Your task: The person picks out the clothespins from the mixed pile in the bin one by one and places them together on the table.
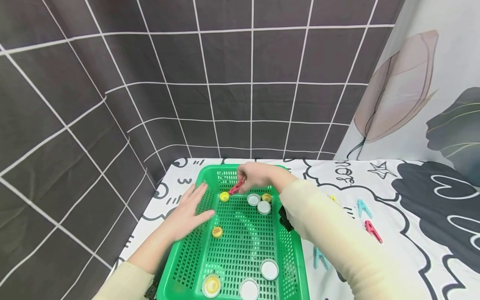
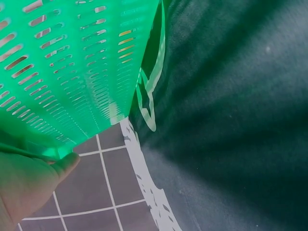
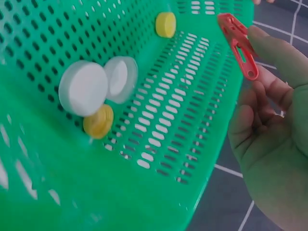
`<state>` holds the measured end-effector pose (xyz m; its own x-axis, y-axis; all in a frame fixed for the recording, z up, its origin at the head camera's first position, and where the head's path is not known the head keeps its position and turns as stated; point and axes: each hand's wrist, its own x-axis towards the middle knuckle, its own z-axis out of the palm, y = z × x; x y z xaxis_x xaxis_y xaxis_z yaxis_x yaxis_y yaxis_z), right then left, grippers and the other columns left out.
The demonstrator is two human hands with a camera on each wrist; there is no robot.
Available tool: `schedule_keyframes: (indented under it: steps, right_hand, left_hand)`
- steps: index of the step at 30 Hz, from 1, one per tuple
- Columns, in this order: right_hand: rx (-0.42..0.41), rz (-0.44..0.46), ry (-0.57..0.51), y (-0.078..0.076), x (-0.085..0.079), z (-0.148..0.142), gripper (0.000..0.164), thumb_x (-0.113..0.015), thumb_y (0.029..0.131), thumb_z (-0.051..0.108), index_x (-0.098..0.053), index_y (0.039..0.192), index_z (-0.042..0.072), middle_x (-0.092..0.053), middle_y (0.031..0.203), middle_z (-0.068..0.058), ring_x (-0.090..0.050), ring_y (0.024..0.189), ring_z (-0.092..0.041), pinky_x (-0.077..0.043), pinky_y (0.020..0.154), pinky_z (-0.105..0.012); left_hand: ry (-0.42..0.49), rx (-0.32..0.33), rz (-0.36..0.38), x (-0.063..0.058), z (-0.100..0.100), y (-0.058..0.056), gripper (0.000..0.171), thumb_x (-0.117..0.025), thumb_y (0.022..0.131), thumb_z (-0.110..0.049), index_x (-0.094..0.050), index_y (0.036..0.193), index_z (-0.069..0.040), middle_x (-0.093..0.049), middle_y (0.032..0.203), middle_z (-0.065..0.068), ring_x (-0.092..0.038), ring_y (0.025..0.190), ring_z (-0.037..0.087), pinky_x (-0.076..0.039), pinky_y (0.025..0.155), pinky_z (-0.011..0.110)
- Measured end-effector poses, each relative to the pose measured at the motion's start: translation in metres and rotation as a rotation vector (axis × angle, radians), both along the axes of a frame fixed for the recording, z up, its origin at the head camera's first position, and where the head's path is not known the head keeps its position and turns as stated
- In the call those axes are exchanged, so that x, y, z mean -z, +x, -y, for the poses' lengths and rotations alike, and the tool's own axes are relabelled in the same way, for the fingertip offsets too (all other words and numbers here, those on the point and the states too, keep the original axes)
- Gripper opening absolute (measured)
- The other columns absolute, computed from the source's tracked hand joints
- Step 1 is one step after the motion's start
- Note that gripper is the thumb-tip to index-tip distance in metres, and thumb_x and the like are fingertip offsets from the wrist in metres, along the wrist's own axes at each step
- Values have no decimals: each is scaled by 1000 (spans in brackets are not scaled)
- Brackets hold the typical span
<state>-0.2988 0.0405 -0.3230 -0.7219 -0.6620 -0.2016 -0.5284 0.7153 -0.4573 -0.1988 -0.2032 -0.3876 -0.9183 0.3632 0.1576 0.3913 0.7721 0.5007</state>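
Observation:
A green plastic basket (image 1: 176, 266) with slotted walls stands in front of me, holding several bottle caps. My right hand (image 1: 254, 176) pinches a red clothespin (image 1: 236, 187) between thumb and fingers over the basket's far end. Just beside the clothespin's tip in the head view is a yellow cap (image 1: 224, 196). Two white caps (image 3: 84, 89) and a darker yellow cap (image 3: 98, 121) sit close together in the far right corner. My left hand (image 1: 189, 214) rests along the basket's left rim, fingers straight and thumb spread; the left wrist view shows its thumb (image 2: 65, 166) at the rim.
An orange-yellow cap (image 1: 217, 232) lies mid-basket; white caps (image 1: 269, 269) and a white cap with a yellow centre (image 1: 211, 286) lie at the near end. Right of the basket, a blue clothespin (image 1: 363, 208) and another red clothespin (image 1: 373, 231) lie on the patterned cloth (image 1: 390, 266).

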Motion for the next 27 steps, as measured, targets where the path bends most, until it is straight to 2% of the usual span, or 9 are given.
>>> schedule_keyframes:
  steps: [5,15,21,27]
  right_hand:
    - [3,-71,-19,-1,-10,-19,27,-74,77,24,-55,91,11,-54,85,-1,-45,75,-16,-40,65,-28]
    - [63,-88,-114,5,-25,-70,29,-75,76,24,-55,91,10,-53,82,-1,-43,69,-16,-38,61,-30]
    - [105,-61,-184,11,-20,-98,31,-76,77,24,-53,94,9,-52,81,-2,-45,71,-17,-39,62,-31]
    - [181,-108,-267,20,-7,-119,39,-78,75,33,-50,92,11,-47,77,-3,-44,70,-17,-38,60,-31]
  left_hand:
    - [-10,2,-7,1,0,0,80,-53,91,-50,-20,150,-6,-18,155,10,-3,142,32,-18,102,67]
    - [-14,4,-12,1,0,0,79,-53,91,-48,-20,150,-6,-18,155,9,-2,142,32,-18,102,67]
    - [-15,-1,-11,1,0,0,78,-55,91,-45,-20,150,-7,-17,155,8,-2,142,31,-18,102,68]
    - [-14,-1,-13,1,0,0,80,-53,91,-50,-20,150,-7,-17,155,9,-2,142,31,-18,102,67]
